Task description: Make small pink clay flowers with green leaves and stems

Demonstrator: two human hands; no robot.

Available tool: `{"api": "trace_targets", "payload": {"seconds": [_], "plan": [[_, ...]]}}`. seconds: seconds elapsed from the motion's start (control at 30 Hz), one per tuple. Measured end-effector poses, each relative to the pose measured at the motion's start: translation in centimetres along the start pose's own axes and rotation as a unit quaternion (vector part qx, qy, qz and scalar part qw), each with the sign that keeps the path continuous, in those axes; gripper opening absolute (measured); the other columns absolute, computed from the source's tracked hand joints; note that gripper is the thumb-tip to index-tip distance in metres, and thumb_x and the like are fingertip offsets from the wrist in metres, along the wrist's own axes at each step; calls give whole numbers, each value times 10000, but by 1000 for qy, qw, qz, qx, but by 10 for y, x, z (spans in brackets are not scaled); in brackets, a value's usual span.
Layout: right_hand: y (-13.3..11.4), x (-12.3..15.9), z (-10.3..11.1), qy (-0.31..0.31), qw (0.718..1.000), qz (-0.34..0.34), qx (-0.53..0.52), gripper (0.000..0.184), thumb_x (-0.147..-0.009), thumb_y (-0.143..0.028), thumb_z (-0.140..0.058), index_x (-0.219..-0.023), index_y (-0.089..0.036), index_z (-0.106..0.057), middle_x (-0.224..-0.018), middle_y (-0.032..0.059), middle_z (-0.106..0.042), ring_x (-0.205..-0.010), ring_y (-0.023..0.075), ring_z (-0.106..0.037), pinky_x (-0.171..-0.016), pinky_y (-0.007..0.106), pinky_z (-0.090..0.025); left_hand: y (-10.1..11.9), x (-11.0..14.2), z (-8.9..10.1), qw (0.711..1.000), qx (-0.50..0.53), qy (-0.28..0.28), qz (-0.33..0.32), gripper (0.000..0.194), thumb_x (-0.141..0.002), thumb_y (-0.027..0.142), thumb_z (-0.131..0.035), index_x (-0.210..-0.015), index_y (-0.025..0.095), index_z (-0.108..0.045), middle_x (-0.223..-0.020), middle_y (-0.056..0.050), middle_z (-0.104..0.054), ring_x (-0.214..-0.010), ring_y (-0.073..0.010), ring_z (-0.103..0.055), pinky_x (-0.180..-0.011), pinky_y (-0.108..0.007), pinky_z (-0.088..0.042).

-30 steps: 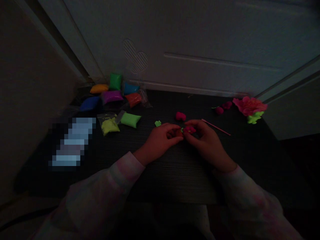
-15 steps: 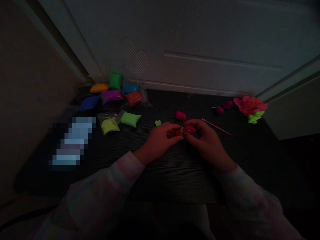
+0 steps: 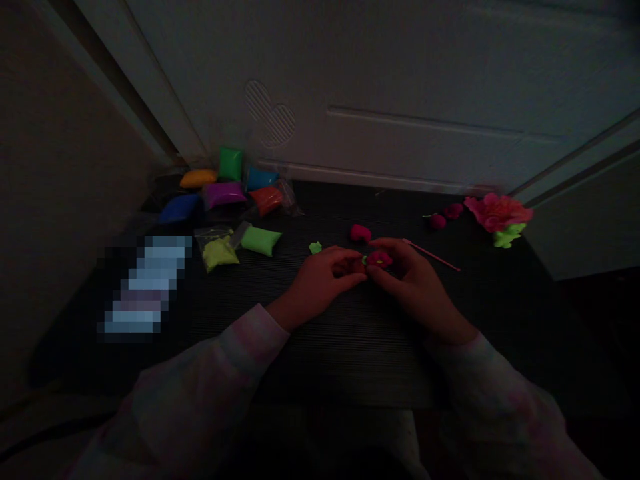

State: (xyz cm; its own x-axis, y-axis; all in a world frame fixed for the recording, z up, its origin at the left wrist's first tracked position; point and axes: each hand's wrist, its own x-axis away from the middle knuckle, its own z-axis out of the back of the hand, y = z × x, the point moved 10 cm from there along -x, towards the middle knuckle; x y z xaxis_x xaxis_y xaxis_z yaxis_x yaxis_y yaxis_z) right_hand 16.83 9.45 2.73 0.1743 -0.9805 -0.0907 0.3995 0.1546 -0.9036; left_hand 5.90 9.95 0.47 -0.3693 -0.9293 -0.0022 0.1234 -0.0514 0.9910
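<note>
Two hands met over a small pink piece

The right hand (image 3: 415, 287) was curled into a pinch, thumb and fingers nearly together on the pink piece (image 3: 380, 259), which had a yellowish spot at its middle. That light hold, with the spot left uncovered, probably spared a soft shape from being squashed. The left hand (image 3: 327, 277) was bent inward just beside it, fingertips drawn close to thumb at a green bit (image 3: 365, 261); in such dim light I could not tell whether they gripped the bit or only steadied it.

Both hands were low over the middle of the dark table (image 3: 350, 360), an easy place to bring two sets of fingertips together. A pink lump (image 3: 360, 233) lay just beyond them, a pale green scrap (image 3: 315, 248) beside the left hand and a pink stick (image 3: 435, 256) near the right, all seemingly kept within reach. The light green packet (image 3: 261, 241) and yellow packet (image 3: 221, 255) lay farther left, likely to leave working room.
</note>
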Motion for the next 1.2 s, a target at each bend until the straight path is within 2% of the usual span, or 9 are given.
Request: {"api": "trace_targets", "payload": {"seconds": [0.13,0.23,0.4,0.83,1.07,1.2], "plan": [[-6,2,-1,-30,997,6,-75,380,-714,-257,-602,-1078,-275,-493,-1090,23,-561,-980,180,-547,-867,362,-433,-4,0,0,997,63,-3,45,318,-657,180,-648,-961,122,-574,-953,-76,-634,-862,-166,-601,-837,-353,-454],[-7,2,3,-18,994,1,-112,341,-721,-238,-599,-1049,-280,-513,-1039,6,-601,-963,164,-565,-857,342,-446,-3,0,0,993,101,-2,64,320,-642,148,-657,-948,107,-572,-951,-80,-644,-865,-161,-606,-857,-354,-440],[-4,1,9,6,993,8,-115,315,-710,-233,-617,-1010,-280,-535,-963,-6,-632,-906,154,-587,-830,338,-459,-1,0,-1,986,151,-2,66,327,-632,122,-661,-945,111,-569,-955,-76,-654,-881,-166,-612,-881,-369,-422],[-3,0,6,8,997,22,-77,292,-716,-217,-609,-995,-250,-530,-880,1,-620,-832,148,-587,-795,328,-459,-3,0,-4,985,159,-12,60,318,-641,150,-662,-943,113,-567,-974,-69,-648,-896,-168,-607,-879,-359,-419],[-5,0,4,-9,997,14,-75,321,-714,-231,-616,-1024,-248,-531,-947,13,-618,-886,157,-583,-823,337,-455,-3,-1,0,991,120,3,59,319,-632,156,-666,-931,111,-567,-905,-63,-649,-852,-169,-608,-850,-371,-433],[-6,0,7,4,999,5,-42,248,-697,-293,-636,-928,-219,-584,-892,17,-623,-839,159,-586,-787,335,-460,-2,-1,2,996,84,9,39,302,-634,149,-661,-920,123,-569,-863,-47,-641,-810,-155,-605,-807,-357,-458]]}}
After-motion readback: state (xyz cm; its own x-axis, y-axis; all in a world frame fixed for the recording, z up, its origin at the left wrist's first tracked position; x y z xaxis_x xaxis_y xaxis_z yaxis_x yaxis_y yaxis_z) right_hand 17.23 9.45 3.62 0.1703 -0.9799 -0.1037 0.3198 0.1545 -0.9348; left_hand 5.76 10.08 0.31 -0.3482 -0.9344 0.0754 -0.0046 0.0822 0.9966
